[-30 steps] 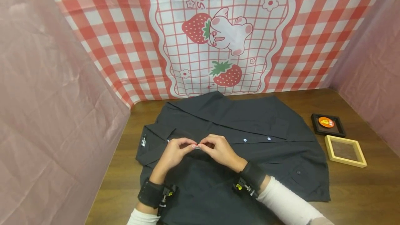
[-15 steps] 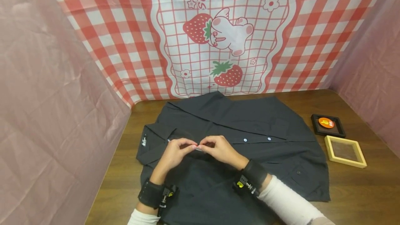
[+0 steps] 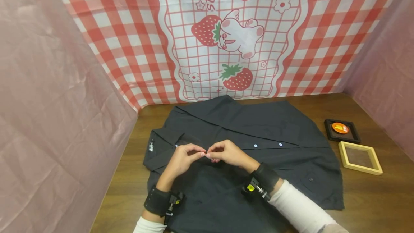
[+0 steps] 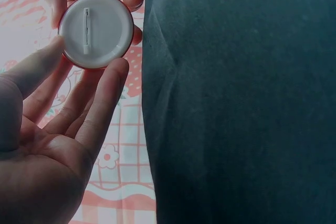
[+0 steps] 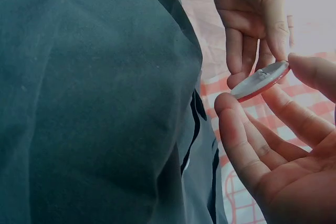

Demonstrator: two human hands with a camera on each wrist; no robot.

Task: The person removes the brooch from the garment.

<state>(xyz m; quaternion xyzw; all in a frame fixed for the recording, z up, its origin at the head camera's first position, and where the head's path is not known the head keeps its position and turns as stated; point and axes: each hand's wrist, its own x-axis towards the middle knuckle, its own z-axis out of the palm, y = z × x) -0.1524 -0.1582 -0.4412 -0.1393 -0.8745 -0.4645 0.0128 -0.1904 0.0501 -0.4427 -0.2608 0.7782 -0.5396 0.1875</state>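
Observation:
Both hands meet over a dark grey shirt point(image 3: 258, 128) that lies spread on the wooden table. Between them is a round pin badge point(image 4: 97, 31), its white back with the pin bar facing the left wrist camera and a red rim round the edge. My left hand point(image 3: 182, 159) pinches one side of it with thumb and fingers. From the opposite side my right hand point(image 3: 228, 152) grips the rim between thumb and fingertips. Seen from the right wrist, the badge point(image 5: 261, 81) is tilted, nearly edge-on. In the head view the fingers hide most of it.
To the right of the shirt lie a black square frame point(image 3: 327, 130) with an orange round badge point(image 3: 340, 128) in it and a pale yellow frame point(image 3: 362, 169). A checked strawberry cloth point(image 3: 136, 39) hangs behind; pink cloth point(image 3: 64, 118) walls both sides.
The right fingers have shifted slightly on the badge, and it has tilted a little between the hands. The head view has moved slightly. Shirt and frames lie as before.

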